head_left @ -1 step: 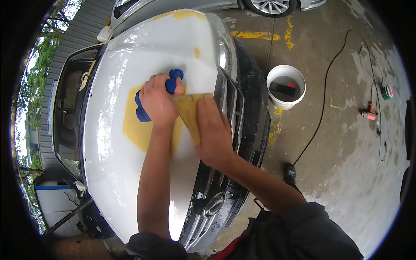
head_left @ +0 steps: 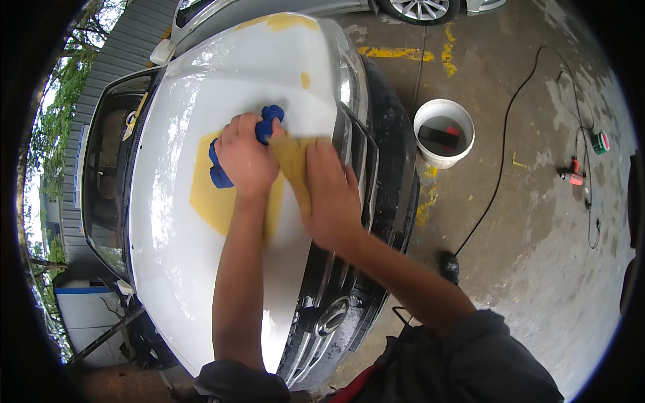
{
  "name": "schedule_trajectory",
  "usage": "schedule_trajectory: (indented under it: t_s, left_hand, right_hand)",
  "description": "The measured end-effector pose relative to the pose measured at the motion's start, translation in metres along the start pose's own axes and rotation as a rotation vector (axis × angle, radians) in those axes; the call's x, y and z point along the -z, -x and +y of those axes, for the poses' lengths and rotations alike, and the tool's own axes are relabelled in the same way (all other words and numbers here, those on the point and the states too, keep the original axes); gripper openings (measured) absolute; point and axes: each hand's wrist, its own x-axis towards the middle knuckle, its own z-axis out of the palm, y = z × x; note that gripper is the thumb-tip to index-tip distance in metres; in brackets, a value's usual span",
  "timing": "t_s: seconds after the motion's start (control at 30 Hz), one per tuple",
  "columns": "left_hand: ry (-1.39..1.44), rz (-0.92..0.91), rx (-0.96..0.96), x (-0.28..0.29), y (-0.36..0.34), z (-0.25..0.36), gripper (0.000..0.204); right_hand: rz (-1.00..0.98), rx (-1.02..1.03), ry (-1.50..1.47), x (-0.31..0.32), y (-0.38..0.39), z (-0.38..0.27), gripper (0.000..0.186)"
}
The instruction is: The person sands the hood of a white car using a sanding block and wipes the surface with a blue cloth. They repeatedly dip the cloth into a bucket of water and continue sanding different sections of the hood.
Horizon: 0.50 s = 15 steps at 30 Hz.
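Note:
My left hand (head_left: 247, 158) is closed over a crumpled blue cloth (head_left: 270, 121), pressing it on the white car hood (head_left: 176, 134). Parts of the cloth stick out on both sides of the fingers. Under and around that hand lies a large yellow filler patch (head_left: 213, 211). Just to the right, near the hood's front edge, my right hand (head_left: 336, 198) grips a thin, creased yellow-tan sheet (head_left: 293, 164) that looks like sandpaper. Its fingers lie long and together over the sheet's right side. The sheet's upper edge is smeared by motion.
A white bucket (head_left: 463, 149) with greyish water, a dark block and something red stands right of the bumper. A black cable (head_left: 505, 161) runs over the floor to a red tool (head_left: 575, 178) and a green can (head_left: 600, 142). A silver car (head_left: 282, 10) is parked beyond.
My right hand and the yellow-tan sheet have shifted slightly up and away from me. The left hand with the blue cloth stays almost in place.

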Motion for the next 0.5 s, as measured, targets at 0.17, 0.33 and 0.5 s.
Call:
schedule_trajectory:
  t_s: [0.17,0.33,0.5]
  left_hand:
    - [0.005,-0.047,0.015,-0.004,-0.003,0.004,0.022]
    - [-0.026,-0.054,0.002,0.003,0.002,-0.005,0.022]
    - [0.008,-0.110,0.048,-0.005,-0.006,0.008,0.023]
  right_hand:
    - [0.069,-0.093,-0.019,-0.002,-0.046,0.006,0.082]
    - [-0.013,0.014,-0.085,0.005,0.000,-0.006,0.082]
    - [0.104,-0.086,-0.064,-0.001,-0.083,0.023,0.081]
